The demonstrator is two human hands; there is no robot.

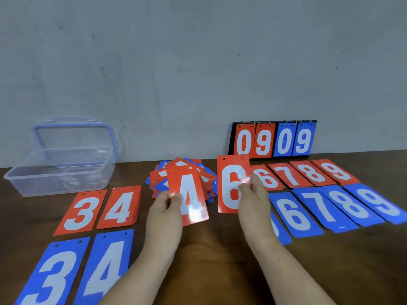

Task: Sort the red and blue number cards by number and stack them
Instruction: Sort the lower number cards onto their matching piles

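Note:
My left hand [164,204] pinches a red 4 card [189,194] by its left edge, lifted above the table. My right hand [253,194] pinches a red 6 card [230,183] by its right edge, held upright. Behind them lies a mixed heap of red and blue cards [207,179]. At the left lie red stacks 3 [81,211] and 4 [120,208], with blue stacks 3 [52,274] and 4 [105,267] in front. At the right lie red stacks 6 [267,178], 7 [288,175], 8 [312,172], 9 [335,171] and blue 6 [295,214], 7 [323,208], 8 [350,203], 9 [381,202].
A clear plastic box [59,172] with its lid propped behind stands at the back left. A black flip scoreboard [273,139] showing 09 09 leans against the wall at the back right. A blue card [279,232] lies partly hidden under my right forearm.

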